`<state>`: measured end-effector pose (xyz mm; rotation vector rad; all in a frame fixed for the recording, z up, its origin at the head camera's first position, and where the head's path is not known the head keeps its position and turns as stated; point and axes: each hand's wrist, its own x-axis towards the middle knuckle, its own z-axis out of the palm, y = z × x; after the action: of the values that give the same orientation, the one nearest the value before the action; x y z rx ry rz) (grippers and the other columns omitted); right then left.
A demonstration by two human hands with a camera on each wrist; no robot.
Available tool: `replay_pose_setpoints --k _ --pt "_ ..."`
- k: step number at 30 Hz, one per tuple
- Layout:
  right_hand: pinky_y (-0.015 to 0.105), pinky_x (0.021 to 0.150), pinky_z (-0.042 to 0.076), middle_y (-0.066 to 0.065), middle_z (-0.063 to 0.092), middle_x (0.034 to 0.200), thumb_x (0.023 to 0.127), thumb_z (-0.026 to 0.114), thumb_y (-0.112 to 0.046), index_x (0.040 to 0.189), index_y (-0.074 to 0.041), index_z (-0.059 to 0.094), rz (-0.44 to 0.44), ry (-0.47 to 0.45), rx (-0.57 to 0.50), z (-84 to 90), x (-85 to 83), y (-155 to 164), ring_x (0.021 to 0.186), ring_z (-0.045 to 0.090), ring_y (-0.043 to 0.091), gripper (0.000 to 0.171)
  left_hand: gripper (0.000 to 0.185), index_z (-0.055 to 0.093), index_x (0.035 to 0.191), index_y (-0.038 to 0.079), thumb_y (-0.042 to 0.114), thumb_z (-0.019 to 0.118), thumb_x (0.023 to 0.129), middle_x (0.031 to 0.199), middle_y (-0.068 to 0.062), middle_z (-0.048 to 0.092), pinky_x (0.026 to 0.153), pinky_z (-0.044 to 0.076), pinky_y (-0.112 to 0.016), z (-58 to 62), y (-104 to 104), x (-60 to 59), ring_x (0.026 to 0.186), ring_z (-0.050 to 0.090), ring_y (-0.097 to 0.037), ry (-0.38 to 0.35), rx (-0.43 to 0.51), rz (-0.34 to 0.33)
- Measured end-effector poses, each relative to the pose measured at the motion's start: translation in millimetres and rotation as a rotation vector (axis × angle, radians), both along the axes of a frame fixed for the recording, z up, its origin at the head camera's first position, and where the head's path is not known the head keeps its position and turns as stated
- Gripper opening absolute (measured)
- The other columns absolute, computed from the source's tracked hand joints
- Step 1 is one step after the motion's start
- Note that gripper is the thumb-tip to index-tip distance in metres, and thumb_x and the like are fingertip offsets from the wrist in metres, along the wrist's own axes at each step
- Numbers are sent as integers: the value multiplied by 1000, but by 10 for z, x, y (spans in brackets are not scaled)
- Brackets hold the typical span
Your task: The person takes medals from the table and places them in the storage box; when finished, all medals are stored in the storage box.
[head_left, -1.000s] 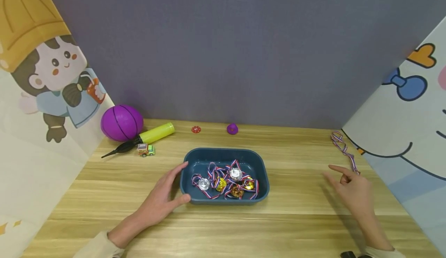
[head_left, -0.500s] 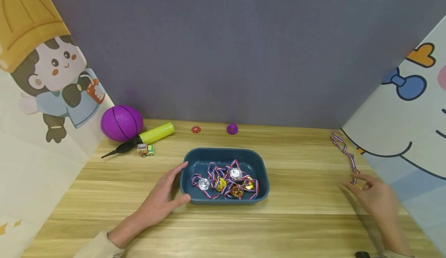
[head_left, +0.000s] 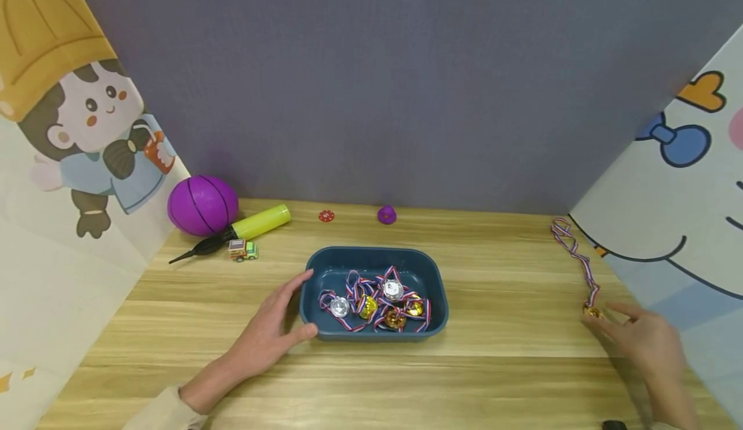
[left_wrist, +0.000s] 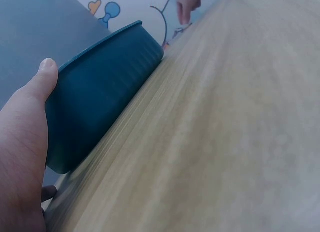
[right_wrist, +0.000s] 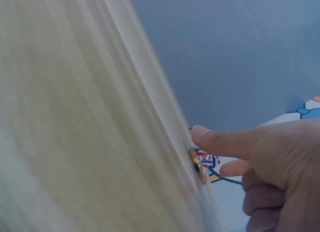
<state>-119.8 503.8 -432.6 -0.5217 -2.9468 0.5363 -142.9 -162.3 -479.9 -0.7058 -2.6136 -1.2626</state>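
Observation:
My left hand (head_left: 264, 333) rests against the left end of a dark blue plastic bin (head_left: 374, 338), its thumb and fingers spread along the wall. The left wrist view shows the thumb (left_wrist: 44, 76) against the bin's outside. Inside the bin lie several silver, gold and bronze-coloured medals with striped ribbons. At the right of the table, my right hand (head_left: 647, 343) is beside a gold medal (head_left: 592, 312) lying flat. Thumb and forefinger stand apart near the medal (right_wrist: 197, 167), while the other fingers curl in. A red, white and blue ribbon (head_left: 582, 262) trails from it.
Back left are a purple ball (head_left: 203, 205), a yellow-and-black hand pump (head_left: 261, 222) and a toy truck (head_left: 243, 250). A red poker chip (head_left: 327, 216) and a small purple object (head_left: 387, 215) lie near the grey back wall (head_left: 371, 95). Printed panels flank the table.
My right hand has moved right and towards me, from above the table to the medal at the ribbon's near end. The left hand and bin have stayed still.

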Motion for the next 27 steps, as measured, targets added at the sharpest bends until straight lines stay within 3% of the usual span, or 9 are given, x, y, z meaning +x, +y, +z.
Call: replay_pose_setpoints --k 4,6,9,12,14,16,23,27 --pt "46 68 59 37 74 120 98 78 -66 145 6 64 -2 -91 -54 -7 -12 39 94 73 43 87 91 30 175 33 45 81 100 174 -18 43 114 37 -86 0 -1 -1 152 45 -55 0 2 1" --pt "54 75 59 43 65 135 98 77 -66 144 3 66 -6 -111 -64 -20 -14 51 102 70 47 84 92 30 175 32 43 81 100 174 -18 43 114 37 -86 -4 0 -3 152 45 -55 0 1 1" --pt "56 78 57 45 59 141 100 75 -64 142 1 69 -17 -109 -68 -41 -6 62 99 67 42 78 93 29 176 33 40 82 100 175 -17 42 115 37 -85 -11 2 -8 152 45 -55 -3 -1 0" --pt "48 73 56 39 70 126 102 76 -59 138 -1 73 -18 -82 -79 -52 -7 67 91 65 32 69 93 29 176 33 38 83 99 175 -17 42 115 37 -85 -11 2 -11 153 45 -54 -5 1 -2" --pt "40 68 54 29 76 105 103 76 -57 135 -1 74 -12 -70 -75 -59 -5 62 83 62 26 65 93 30 176 32 37 83 99 174 -17 43 115 37 -85 -8 3 -13 152 45 -54 -6 1 -2" --pt "37 66 53 20 77 94 104 76 -55 133 0 76 6 -57 -64 -61 -9 57 80 60 21 63 93 30 175 32 37 83 99 174 -17 43 115 37 -85 -5 3 -14 152 45 -54 -8 2 -3" --pt "44 64 57 20 79 91 105 73 -52 128 5 76 66 -6 12 -76 -47 14 82 70 32 61 93 30 175 32 36 83 99 175 -17 42 116 36 -85 -3 8 -12 153 44 -54 -14 4 0" --pt "39 57 52 19 80 87 103 77 -47 121 4 79 81 73 58 -125 -75 -69 72 68 27 55 93 30 175 33 37 83 99 175 -16 42 116 36 -85 -8 5 -14 153 44 -54 -12 1 3"
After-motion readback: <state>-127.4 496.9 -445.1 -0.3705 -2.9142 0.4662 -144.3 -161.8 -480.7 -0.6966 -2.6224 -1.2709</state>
